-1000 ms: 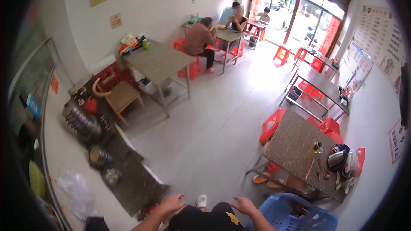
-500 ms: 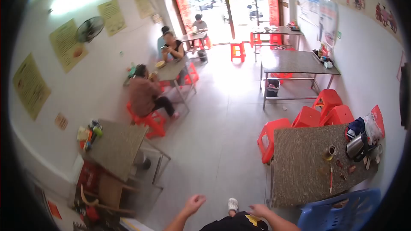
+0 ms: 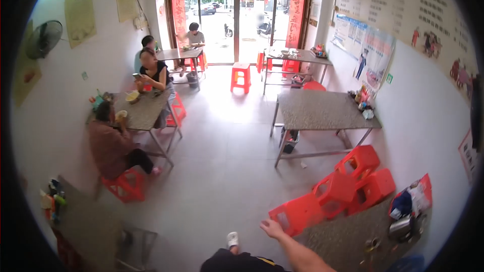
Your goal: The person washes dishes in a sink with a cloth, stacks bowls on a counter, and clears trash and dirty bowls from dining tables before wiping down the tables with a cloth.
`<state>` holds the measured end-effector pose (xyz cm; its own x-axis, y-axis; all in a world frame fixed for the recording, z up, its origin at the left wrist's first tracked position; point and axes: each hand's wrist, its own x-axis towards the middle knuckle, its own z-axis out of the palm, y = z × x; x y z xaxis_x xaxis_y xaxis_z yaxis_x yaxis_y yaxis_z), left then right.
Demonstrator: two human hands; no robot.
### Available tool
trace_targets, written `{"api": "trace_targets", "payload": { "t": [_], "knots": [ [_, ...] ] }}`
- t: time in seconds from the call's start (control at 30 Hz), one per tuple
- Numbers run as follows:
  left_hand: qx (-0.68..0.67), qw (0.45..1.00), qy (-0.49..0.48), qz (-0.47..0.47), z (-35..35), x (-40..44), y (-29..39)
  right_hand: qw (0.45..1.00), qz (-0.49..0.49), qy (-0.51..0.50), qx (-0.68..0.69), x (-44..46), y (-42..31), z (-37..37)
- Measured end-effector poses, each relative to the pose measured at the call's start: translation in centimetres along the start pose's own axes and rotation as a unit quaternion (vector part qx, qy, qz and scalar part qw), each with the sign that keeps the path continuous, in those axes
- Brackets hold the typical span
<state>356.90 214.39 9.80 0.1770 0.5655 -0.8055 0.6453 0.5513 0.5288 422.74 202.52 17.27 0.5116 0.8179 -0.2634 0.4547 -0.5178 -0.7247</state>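
Note:
My right hand (image 3: pixel 273 229) is low in the view, in front of the nearest red plastic stool (image 3: pixel 298 212). Its fingers are loosely bent and a little apart, with nothing seen in them. Whether it touches the stool, I cannot tell. My left hand is out of view. Beside my right forearm is a speckled brown table (image 3: pixel 330 236). On that table are a metal kettle (image 3: pixel 401 227), a jar (image 3: pixel 372 244) and a red and white plastic bag (image 3: pixel 421 194).
More red stools (image 3: pixel 335 191) stand beyond the near table. Ahead on the right is another table (image 3: pixel 322 111) with condiments. At the left table (image 3: pixel 143 116) a seated person (image 3: pixel 112 141) eats and another (image 3: pixel 156 75) holds a phone. A lone stool (image 3: pixel 241 78) stands before the glass doors (image 3: pixel 237 25).
My view has moved forward and turned, so the tables and stools now sit closer. My left hand has left the view. My right hand has come up beside the nearest red stool.

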Motion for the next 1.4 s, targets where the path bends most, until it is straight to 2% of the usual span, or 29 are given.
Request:
{"api": "trace_targets", "payload": {
  "t": [0.07,0.1,0.13,0.17,0.2,0.23,0.27,0.3,0.37,0.47,0.53,0.57,0.6,0.63,0.67,0.7,0.73,0.77,0.93,1.0,1.03,1.07,1.1,1.13,1.2,1.23,1.27,1.37,1.4],
  "knots": [
    [-0.054,0.998,-0.017,-0.036,3.3,4.4,5.7,0.970,0.206,-0.058,-0.114,0.5,9.4,0.6],
    [0.127,0.972,-0.024,0.194,3.4,10.1,12.7,0.956,0.241,-0.108,-0.132,-0.3,13.5,0.8],
    [0.256,0.964,0.007,-0.074,4.5,15.1,21.2,0.946,0.243,-0.132,-0.169,-1.7,14.3,-0.1],
    [0.118,0.992,0.045,0.007,6.2,16.3,29.6,0.957,0.165,-0.182,-0.154,-2.1,23.0,2.0],
    [0.166,0.980,0.033,0.107,6.9,24.5,34.5,0.954,0.161,-0.210,-0.139,-3.2,24.1,1.6],
    [0.151,0.969,0.024,0.192,8.4,25.9,42.7,0.966,0.216,-0.137,-0.030,-4.8,18.9,-0.8],
    [0.077,0.970,0.010,0.229,10.4,25.2,51.5,0.967,0.215,-0.132,-0.018,-1.1,16.9,-1.3],
    [0.083,0.966,-0.004,0.244,12.1,22.8,60.6,0.969,0.211,-0.131,-0.016,2.9,15.2,-2.1],
    [0.086,0.934,-0.023,0.347,14.8,25.6,71.1,0.970,0.203,-0.133,-0.013,10.1,13.0,-4.0],
    [0.120,0.907,-0.078,0.396,16.2,30.0,79.6,0.973,0.185,-0.138,-0.011,21.9,11.8,-7.4],
    [0.128,0.944,-0.113,0.284,15.3,34.9,79.2,0.970,0.181,-0.162,-0.006,26.6,11.3,-7.8],
    [0.217,0.935,-0.111,0.259,14.0,36.8,77.4,0.969,0.179,-0.169,-0.012,30.0,12.0,-8.6],
    [0.299,0.917,-0.111,0.239,13.0,38.6,77.2,0.965,0.242,-0.096,-0.022,36.5,9.7,-10.1],
    [0.326,0.915,-0.110,0.213,12.0,37.7,77.2,0.972,0.227,-0.056,-0.004,43.4,9.6,-10.6],
    [0.292,0.941,-0.112,0.126,10.8,39.0,75.7,0.985,0.174,0.005,0.018,49.3,6.5,-13.9],
    [0.284,0.945,-0.144,0.081,9.0,45.2,70.8,0.986,0.158,0.026,0.051,54.8,2.4,-17.8],
    [0.174,0.983,-0.018,0.049,9.0,40.5,71.5,0.986,0.138,0.046,0.086,59.9,-0.9,-20.8],
    [0.159,0.986,-0.013,0.050,9.7,42.2,74.0,0.988,0.127,0.040,0.076,64.7,-2.9,-23.4],
    [0.283,0.921,-0.079,0.256,7.3,57.3,87.4,0.987,0.083,0.079,0.109,83.0,-6.5,-31.7],
    [0.334,0.874,-0.105,0.336,6.6,63.2,93.7,0.990,0.075,0.088,0.083,87.6,-3.8,-32.5],
    [0.356,0.848,-0.117,0.375,6.9,65.8,96.5,0.988,0.109,0.086,0.068,89.6,-3.2,-33.1],
    [0.377,0.822,-0.135,0.405,7.8,67.6,97.3,0.984,0.151,0.077,0.052,90.1,-1.2,-33.1],
    [0.401,0.792,-0.148,0.436,8.8,69.6,98.8,0.985,0.138,0.086,0.066,90.8,0.5,-33.2],
    [0.448,0.885,-0.088,0.093,13.1,69.3,109.3,0.984,0.123,0.095,0.085,92.2,2.2,-33.2],
    [0.311,0.932,-0.003,0.188,18.2,72.2,122.8,0.981,0.130,0.109,0.091,93.8,1.1,-35.0],
    [0.385,0.871,-0.045,0.302,20.4,79.9,126.6,0.978,0.134,0.129,0.093,94.5,0.6,-35.8],
    [0.264,0.930,-0.034,0.254,23.6,78.3,134.7,0.978,0.134,0.129,0.098,95.8,0.5,-36.3],
    [0.268,0.904,-0.080,0.324,31.5,80.2,152.1,0.968,0.130,0.169,0.132,101.6,2.0,-38.1],
    [0.261,0.893,-0.098,0.355,33.8,81.7,155.7,0.958,0.171,0.152,0.173,103.6,2.4,-38.8]
  ]
}}
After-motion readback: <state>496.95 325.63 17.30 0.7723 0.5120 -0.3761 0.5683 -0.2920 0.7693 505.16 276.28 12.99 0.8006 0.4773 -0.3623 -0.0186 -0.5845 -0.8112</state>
